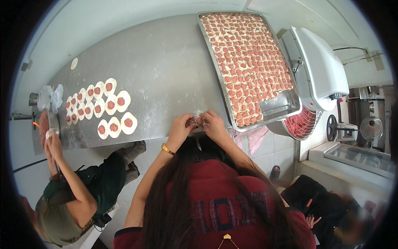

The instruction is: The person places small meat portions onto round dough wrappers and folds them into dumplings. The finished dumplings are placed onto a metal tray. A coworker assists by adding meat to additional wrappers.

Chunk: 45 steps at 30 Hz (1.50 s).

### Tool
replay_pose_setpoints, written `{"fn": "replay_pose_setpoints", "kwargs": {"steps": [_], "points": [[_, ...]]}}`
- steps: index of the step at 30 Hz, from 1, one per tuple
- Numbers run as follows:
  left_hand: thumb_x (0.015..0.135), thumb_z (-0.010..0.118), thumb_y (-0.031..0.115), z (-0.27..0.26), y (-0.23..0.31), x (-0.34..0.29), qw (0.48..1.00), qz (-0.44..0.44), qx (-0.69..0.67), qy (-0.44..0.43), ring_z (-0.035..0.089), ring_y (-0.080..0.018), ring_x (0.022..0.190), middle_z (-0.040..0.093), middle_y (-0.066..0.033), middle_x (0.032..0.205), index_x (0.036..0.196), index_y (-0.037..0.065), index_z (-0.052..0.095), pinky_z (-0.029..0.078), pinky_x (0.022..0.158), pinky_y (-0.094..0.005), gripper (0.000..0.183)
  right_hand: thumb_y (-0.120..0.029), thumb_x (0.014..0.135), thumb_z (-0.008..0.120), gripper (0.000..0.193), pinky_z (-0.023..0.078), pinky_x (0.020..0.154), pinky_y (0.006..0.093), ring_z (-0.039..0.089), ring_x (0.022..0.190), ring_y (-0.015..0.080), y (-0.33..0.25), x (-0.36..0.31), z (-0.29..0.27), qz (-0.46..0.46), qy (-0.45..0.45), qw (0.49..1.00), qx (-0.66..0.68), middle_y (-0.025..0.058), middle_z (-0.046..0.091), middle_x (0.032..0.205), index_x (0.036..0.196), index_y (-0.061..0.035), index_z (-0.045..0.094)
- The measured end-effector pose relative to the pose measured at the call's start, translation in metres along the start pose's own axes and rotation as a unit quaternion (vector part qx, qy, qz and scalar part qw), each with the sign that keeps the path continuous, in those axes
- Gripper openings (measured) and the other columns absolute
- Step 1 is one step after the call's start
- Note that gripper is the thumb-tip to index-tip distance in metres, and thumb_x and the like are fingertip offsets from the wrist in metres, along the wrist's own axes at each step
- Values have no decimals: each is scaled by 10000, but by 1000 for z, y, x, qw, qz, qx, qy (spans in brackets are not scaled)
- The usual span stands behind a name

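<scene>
At the near edge of the steel table, my left hand (181, 128) and my right hand (214, 125) are close together, fingers curled in. Between them is a small dumpling (200, 121), a pale dough wrapper around pink meat filling. My fingertips press on it from both sides and partly cover it. Off to the left, round dough wrappers lie flat in rows, each with a ball of meat filling (128, 122) on it. A large metal tray (283, 107) at the right holds rows of open-topped meat dumplings (244, 62); its near right corner shows bare metal.
At the table's left end, a person's hand (53, 143) is at a metal bowl (53, 124) of meat filling beside plastic bags (50, 97). One bare wrapper (74, 63) lies far left. A white machine with a wire guard (304, 122) stands right; another person (311, 199) is behind.
</scene>
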<state>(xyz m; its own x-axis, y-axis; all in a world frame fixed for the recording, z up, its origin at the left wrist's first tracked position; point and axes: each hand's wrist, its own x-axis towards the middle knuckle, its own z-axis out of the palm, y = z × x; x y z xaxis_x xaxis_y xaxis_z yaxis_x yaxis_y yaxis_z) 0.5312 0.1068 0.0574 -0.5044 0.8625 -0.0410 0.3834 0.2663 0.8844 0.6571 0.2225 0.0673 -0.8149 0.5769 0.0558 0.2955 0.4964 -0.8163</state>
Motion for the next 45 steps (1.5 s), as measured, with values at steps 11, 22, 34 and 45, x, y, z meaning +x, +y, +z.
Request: {"fn": "replay_pose_setpoints", "kwargs": {"steps": [11, 22, 34, 45], "points": [[731, 673, -45, 2, -6, -5, 1000, -7, 22, 8, 660, -273, 792, 654, -159, 870, 985, -24, 605, 526, 700, -325, 264, 52, 675, 614, 401, 488, 753, 424, 583, 894, 350, 10, 0, 14, 0, -21, 999, -27, 153, 552, 995, 1060, -61, 584], [761, 624, -63, -19, -28, -13, 995, -87, -50, -2, 646, -142, 789, 664, -87, 895, 1003, -24, 589, 508, 705, -262, 247, 19, 709, 607, 293, 484, 751, 376, 574, 859, 296, 5, 5, -23, -13, 45, 999, 3, 115, 555, 957, 991, -63, 609], [806, 581, -77, -33, -50, -37, 973, -141, -174, 58, 593, -79, 748, 620, -35, 860, 1001, -20, 588, 488, 671, -212, 203, -53, 713, 615, 220, 464, 708, 429, 590, 801, 353, 166, -3, -233, 235, 416, 858, -187, 159, 582, 857, 930, -44, 645], [818, 605, -41, -27, -42, -38, 978, -144, -132, 78, 568, -66, 717, 612, -18, 827, 990, -15, 591, 463, 649, -205, 174, -66, 686, 650, 155, 473, 733, 449, 598, 829, 369, 178, 15, -230, 247, 430, 851, -173, 156, 589, 875, 834, -48, 609]]}}
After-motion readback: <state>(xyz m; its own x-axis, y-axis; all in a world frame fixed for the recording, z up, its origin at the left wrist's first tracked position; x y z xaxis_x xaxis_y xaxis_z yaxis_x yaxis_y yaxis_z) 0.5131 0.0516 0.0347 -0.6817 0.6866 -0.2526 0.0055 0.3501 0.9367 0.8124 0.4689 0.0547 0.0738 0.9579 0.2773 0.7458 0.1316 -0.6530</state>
